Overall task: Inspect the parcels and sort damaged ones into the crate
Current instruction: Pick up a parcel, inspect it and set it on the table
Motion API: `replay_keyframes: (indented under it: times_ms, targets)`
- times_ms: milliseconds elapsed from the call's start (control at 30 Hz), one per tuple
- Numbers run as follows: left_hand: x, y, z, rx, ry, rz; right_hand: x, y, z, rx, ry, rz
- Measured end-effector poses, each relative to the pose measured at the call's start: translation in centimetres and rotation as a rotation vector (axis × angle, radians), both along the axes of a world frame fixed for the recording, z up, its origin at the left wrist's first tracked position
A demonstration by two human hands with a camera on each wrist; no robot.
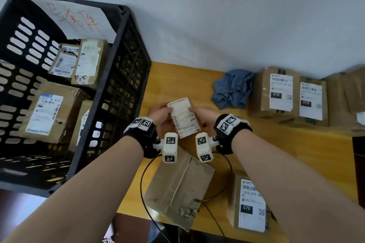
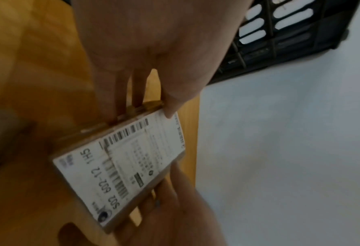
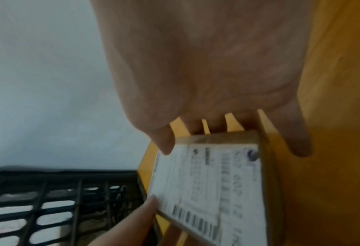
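Both forearms reach in from the near edge, each wrist strapped with a black band carrying white marker blocks, and between them the left hand [image 1: 160, 113] and right hand [image 1: 203, 117] hold one small flat parcel [image 1: 184, 117] above the yellow wooden surface [image 1: 276, 150]. On each side a thumb presses the parcel's white shipping label while the fingers curl under its brown cardboard back, so both hands pinch it by its long edges; the wrist views show the same grip close up, label facing the cameras, the printing partly blurred. Left of the parcel stands the black slotted crate [image 1: 126, 77], touching the surface's edge, with several labelled cardboard boxes [image 1: 49, 112] lying inside and a white sheet with red handwriting [image 1: 77, 18] leaning against its far wall. Nearer the person than the parcel lies a scuffed brown carton [image 1: 177, 189] with torn cardboard along one side, and to the right of that a box with a label reading 070 [image 1: 248, 203]. Right of the parcel, against the pale wall, sits a crumpled blue cloth [image 1: 233, 89], and beyond it two boxes labelled 010 [image 1: 280, 92] side by side.
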State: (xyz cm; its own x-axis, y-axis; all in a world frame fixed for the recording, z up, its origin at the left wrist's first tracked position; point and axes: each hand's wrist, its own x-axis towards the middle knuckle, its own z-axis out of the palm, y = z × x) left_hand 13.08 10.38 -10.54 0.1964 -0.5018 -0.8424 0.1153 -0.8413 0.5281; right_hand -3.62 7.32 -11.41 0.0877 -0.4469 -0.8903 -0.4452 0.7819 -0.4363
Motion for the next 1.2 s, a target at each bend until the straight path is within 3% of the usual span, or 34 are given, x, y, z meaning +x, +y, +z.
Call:
replay_keyframes:
  times_ms: [200, 467, 633, 700, 833, 933, 1100, 1200]
  targets:
    - [-0.9, -1.2, 5.4, -0.143, 0.061, -0.057, -1.8, -1.1, 5.9, -0.228, 0.05, -0.085]
    - [-1.3, -2.9, 18.5, -0.277, 0.137, -0.223, -3.7, -2.8, 19.7, -0.586, 0.042, -0.22]
    - [-0.1, -3.2, 26.0, -0.467, 0.257, -0.103, -4.7, -3.0, 27.7, -0.816, -0.139, -0.416]
    - [0.4, -3.3, 28.6, -0.514, 0.356, -0.046, -5.0, -2.7, 30.7, -0.842, -0.164, -0.442]
    - [0.6, -3.7, 33.7, -0.59, 0.512, -0.008, -4.8, -1.3, 35.9, -0.699, -0.188, -0.291]
    - [0.0, -3.5, 37.2, -0.65, 0.507, -0.116, -3.7, -0.3, 39.4, -0.728, -0.291, -0.207]
    - [-0.4, -2.6, 41.7, -0.751, 0.417, -0.327, -3.3, -0.1, 44.9, -0.962, -0.531, -0.456]
    - [0.7, -2.5, 44.2, -0.878, 0.361, -0.312, -3.4, 0.2, 48.0, -1.09, -0.549, -0.427]
